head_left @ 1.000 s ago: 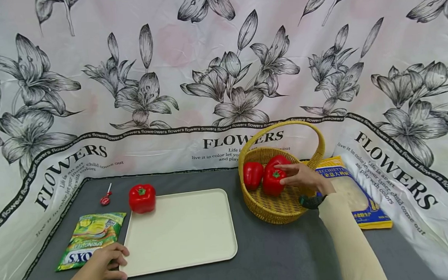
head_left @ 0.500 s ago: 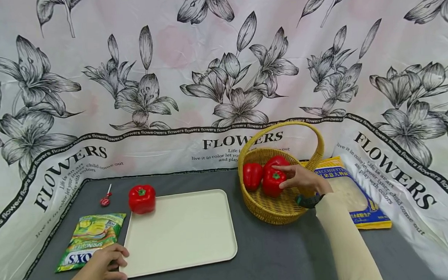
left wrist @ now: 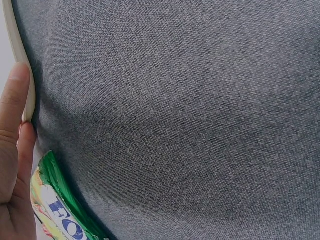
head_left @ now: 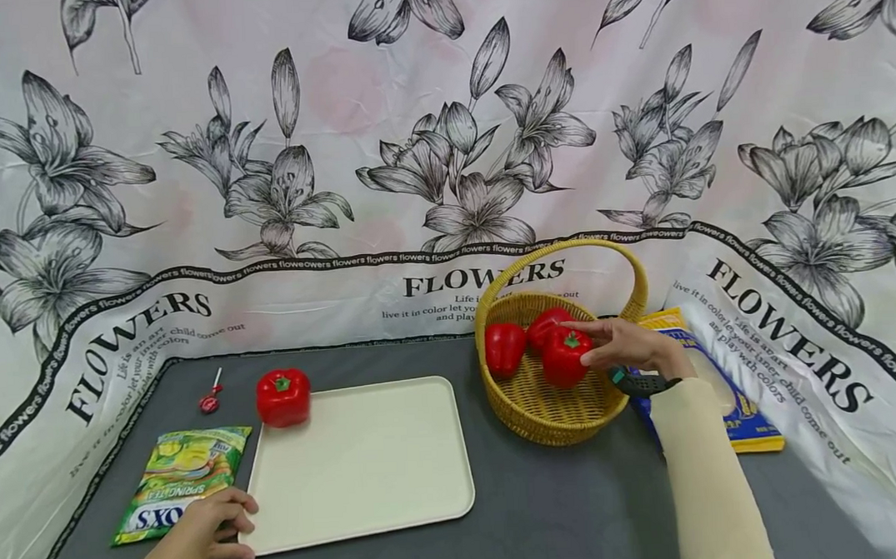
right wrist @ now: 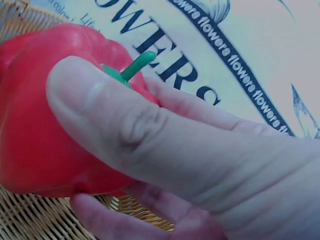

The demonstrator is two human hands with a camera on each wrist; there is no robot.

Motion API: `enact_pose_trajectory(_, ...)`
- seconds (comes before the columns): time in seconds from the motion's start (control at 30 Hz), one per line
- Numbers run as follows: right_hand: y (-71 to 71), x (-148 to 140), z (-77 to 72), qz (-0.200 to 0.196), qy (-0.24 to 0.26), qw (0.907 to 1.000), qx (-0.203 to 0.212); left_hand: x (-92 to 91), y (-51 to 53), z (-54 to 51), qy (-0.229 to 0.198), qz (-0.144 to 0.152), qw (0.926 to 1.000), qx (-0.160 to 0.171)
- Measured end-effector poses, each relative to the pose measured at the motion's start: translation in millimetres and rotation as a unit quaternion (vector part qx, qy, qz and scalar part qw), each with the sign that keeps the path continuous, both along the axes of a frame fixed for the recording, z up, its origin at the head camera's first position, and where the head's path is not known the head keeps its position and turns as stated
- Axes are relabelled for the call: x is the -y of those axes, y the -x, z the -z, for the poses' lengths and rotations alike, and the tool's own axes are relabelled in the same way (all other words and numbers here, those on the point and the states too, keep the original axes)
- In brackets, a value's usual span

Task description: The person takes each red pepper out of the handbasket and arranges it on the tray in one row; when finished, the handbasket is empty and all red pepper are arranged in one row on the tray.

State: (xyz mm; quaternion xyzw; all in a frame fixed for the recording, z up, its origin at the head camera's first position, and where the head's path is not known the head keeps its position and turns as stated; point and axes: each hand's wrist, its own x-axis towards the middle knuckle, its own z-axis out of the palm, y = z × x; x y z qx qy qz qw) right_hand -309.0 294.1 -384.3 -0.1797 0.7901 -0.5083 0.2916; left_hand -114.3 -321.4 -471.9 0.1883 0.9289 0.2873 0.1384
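In the head view my right hand [head_left: 627, 344] grips a red bell pepper [head_left: 564, 359] inside the yellow wicker basket [head_left: 525, 426]. The right wrist view shows the thumb across the side of this bell pepper [right wrist: 55, 145], near its green stem, with fingers behind and below it. Two more red bell peppers lie in the basket, one at the left [head_left: 505, 349] and one behind [head_left: 547, 323]. My left hand [head_left: 207, 528] holds the near left corner of the cream tray [head_left: 366, 466]. Thumb and a finger touch the tray's rim [left wrist: 22, 60] in the left wrist view.
Another red bell pepper [head_left: 284, 397] stands at the tray's far left corner. A green FOX'S candy bag [head_left: 186, 474] lies left of the tray, with a red lollipop [head_left: 209, 402] beyond it. A blue and yellow pasta bag [head_left: 747, 425] lies right of the basket. A flowered cloth rises behind.
My right hand has closed on the front bell pepper in the basket and shifted it to the right, away from the left one. The left hand and tray have stayed in place.
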Motion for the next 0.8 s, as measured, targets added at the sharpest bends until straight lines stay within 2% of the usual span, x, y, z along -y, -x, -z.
enact_pose_trajectory(0.2,-7.3,2,-5.2,-0.001,0.012,0.9998,0.018,1.8,-2.1,1.2,-0.009,0.006,0.9999,-0.003)
enact_pose_trajectory(0.4,-21.8,9,-18.1,-0.008,0.013,0.9998,0.012,-0.6,-2.4,1.0,0.003,0.003,0.9999,-0.015)
enact_pose_trajectory(0.63,-33.6,21,-31.9,-0.044,0.075,0.9962,0.001,-1.2,-3.5,0.6,0.007,0.002,0.9997,-0.025)
enact_pose_trajectory(0.8,-39.7,31,-37.7,-0.057,0.099,0.9934,-0.011,-0.2,-4.0,0.8,0.009,0.002,0.9994,-0.033)
